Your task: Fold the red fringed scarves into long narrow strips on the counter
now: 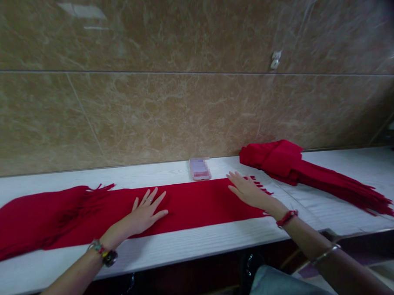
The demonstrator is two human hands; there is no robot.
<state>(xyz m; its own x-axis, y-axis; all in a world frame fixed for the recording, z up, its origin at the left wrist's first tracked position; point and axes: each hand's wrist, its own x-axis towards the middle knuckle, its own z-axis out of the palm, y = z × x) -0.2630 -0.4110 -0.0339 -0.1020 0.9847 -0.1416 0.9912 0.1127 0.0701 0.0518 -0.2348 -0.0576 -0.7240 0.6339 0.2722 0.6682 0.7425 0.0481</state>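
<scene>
A long red scarf (193, 206) lies spread flat along the white table (188, 248), its left part folded over with a fringe near the middle left. My left hand (146, 215) rests flat on the scarf, fingers spread, open. My right hand (247, 191) lies flat on the scarf's right end by its fringe, fingers stretched out, open. Both wrists wear bracelets.
A second red scarf (302, 171), bunched and fringed, lies at the right of the table. A small pinkish phone-like object (200, 169) sits at the table's back edge against the marble wall (182, 100). The table's front edge runs close to my body.
</scene>
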